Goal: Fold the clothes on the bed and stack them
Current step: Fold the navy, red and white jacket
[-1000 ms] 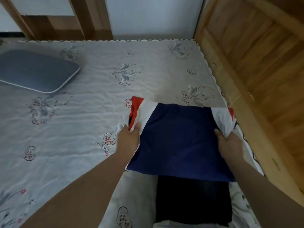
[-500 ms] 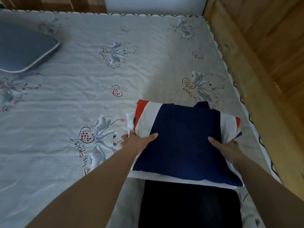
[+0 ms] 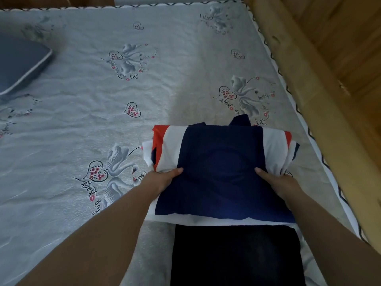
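Holding the folded navy, white and red garment (image 3: 222,172) by its two sides, the person has carried it a little farther over the bed (image 3: 103,120) than it was a moment ago; a second back it sat higher and tilted in the air, and now it looks lower and flatter, its near edge overlapping the far edge of the dark folded garment (image 3: 235,256). The left hand (image 3: 162,179) keeps its grip pinched on the left edge, thumb on top and fingers hidden beneath; the right hand (image 3: 278,180) grips the right edge the same way. I take this to mean the fold itself is finished and what remains is placing: either setting it down beyond the dark garment or drawing it back onto it to make the stack.

Beyond the striped garment the swan-printed sheet lies bare and rumpled. Far to its left, near the head of the bed, sits a grey pillow (image 3: 20,62), well apart. To its right runs the wooden bed frame (image 3: 305,100), close enough that the right sleeve bunches near the mattress edge. A navy flap pokes out at the garment's far edge and may need tucking.
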